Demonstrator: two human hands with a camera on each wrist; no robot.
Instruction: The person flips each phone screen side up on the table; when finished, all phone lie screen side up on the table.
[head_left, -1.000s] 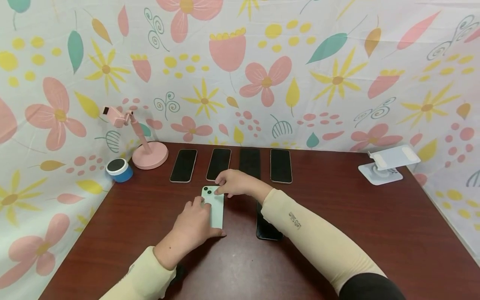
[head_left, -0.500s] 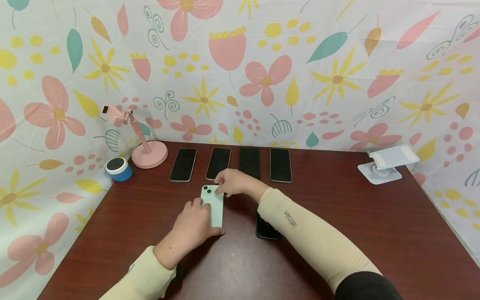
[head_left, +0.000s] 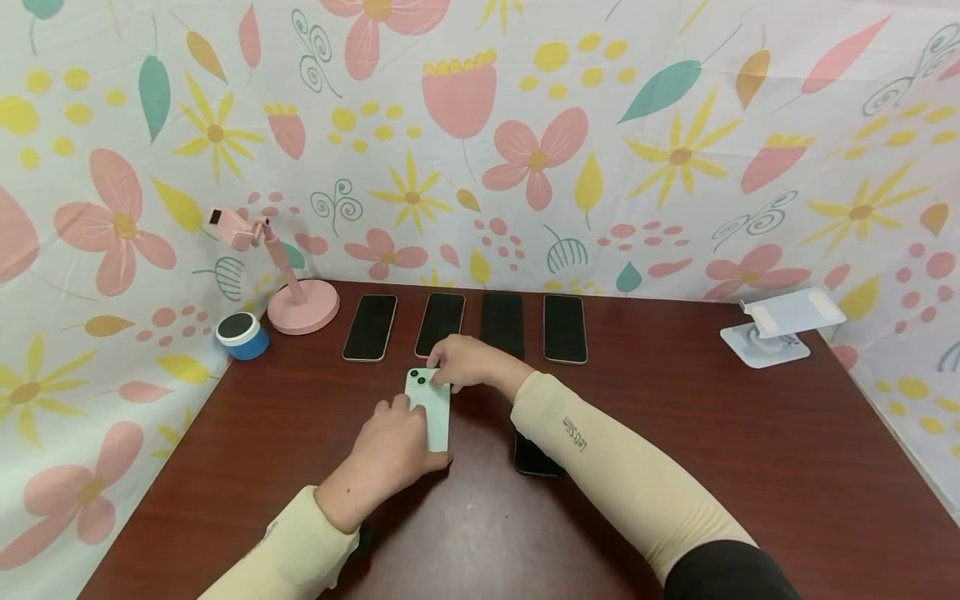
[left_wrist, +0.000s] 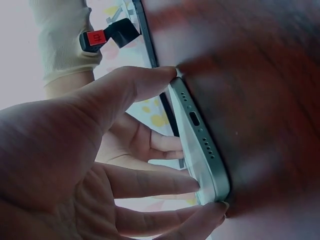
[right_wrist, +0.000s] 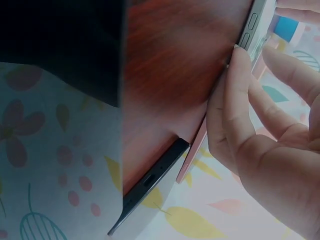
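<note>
A mint-green smartphone (head_left: 437, 421) is back up on the table, its twin camera lenses at the far end. My left hand (head_left: 392, 446) grips the near part, thumb at one bottom corner and fingertips along the opposite side. The left wrist view shows the bottom edge of that smartphone (left_wrist: 202, 135), with its charging port and speaker holes. At the far right corner, my right hand (head_left: 476, 367) pinches the smartphone, thumb over the back near the lenses. In the right wrist view, an index fingertip (right_wrist: 239, 55) meets the side edge just below the two buttons.
Several dark-screened phones, such as the leftmost phone (head_left: 371, 327), line the back edge. Another black phone (head_left: 534, 457) lies partly under the right sleeve. A pink stand (head_left: 303, 308) and blue-white jar (head_left: 242, 336) are at left, a white stand (head_left: 765, 346) at right.
Both hands keep their hold on the mint-green smartphone, which stays in place. My right forearm has shifted slightly to the left.
</note>
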